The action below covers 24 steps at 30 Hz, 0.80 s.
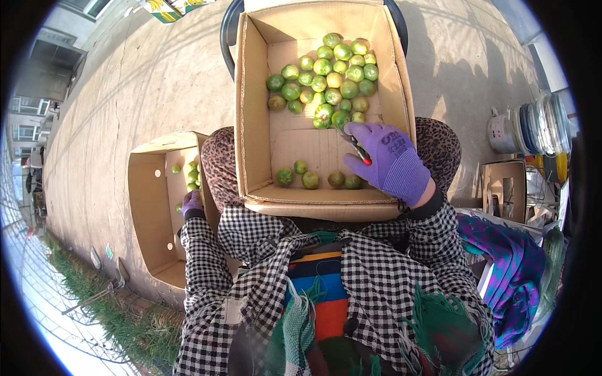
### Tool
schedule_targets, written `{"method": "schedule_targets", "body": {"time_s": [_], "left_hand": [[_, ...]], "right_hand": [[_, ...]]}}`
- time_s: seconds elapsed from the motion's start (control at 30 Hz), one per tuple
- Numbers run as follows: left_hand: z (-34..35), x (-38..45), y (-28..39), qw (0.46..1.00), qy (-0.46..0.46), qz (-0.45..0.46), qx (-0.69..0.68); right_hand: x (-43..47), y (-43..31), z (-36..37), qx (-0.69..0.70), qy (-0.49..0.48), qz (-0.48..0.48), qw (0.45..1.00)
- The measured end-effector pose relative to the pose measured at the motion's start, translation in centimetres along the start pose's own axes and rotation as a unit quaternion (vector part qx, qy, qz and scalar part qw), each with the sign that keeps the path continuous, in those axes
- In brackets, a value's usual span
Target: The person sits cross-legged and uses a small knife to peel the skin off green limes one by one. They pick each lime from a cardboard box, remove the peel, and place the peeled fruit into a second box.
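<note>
Both hands wear purple gloves. My right hand (383, 157) is inside the upper cardboard box (256, 191), closed around small snips (360, 152) with black and red on the handle. Their metal end points at a green fruit (340, 119) beside the fingertips; whether they touch is hidden. Many round green fruits (322, 66), some yellowish, cover the far part of this box's floor, and several more (310, 180) lie along the near wall. My left hand (192, 201) reaches into a lower cardboard box (148, 207) among green fruits (193, 176); its grip is not clear.
The upper box rests over my patterned trousers (220, 164), with a dark curved rim (227, 35) behind it. Stacked buckets (529, 124), an open carton (504, 188) and a purple-and-teal cloth (510, 277) are on the right. A grass strip (94, 286) borders the concrete floor (89, 183) at left.
</note>
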<state>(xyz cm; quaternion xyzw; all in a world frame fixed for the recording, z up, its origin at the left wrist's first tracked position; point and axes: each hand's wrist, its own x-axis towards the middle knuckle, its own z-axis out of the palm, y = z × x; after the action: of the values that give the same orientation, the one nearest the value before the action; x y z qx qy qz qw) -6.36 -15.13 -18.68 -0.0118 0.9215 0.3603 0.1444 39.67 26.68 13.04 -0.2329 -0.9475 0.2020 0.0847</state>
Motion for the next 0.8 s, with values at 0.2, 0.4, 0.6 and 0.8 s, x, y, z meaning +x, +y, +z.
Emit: {"method": "schedule_targets", "body": {"time_s": [0.2, 0.4, 0.6, 0.8], "left_hand": [[0.0, -2.5, 1.8, 1.000, 0.012, -0.009, -0.023], [-2.9, -8.0, 14.9, 0.974, 0.125, 0.142, -0.128], [-4.1, -25.8, 37.0, 0.865, -0.103, 0.480, -0.107], [5.1, -28.1, 39.3, 0.612, -0.413, 0.533, 0.413]], "right_hand": [[0.1, -0.1, -0.3, 0.011, -0.014, 0.013, 1.000], [-0.1, 0.0, 0.0, 0.009, 0.011, 0.008, 1.000], [-0.2, 0.6, 0.2, 0.025, 0.045, 0.003, 0.999], [0.1, 0.2, 0.1, 0.002, 0.038, -0.013, 0.999]]}}
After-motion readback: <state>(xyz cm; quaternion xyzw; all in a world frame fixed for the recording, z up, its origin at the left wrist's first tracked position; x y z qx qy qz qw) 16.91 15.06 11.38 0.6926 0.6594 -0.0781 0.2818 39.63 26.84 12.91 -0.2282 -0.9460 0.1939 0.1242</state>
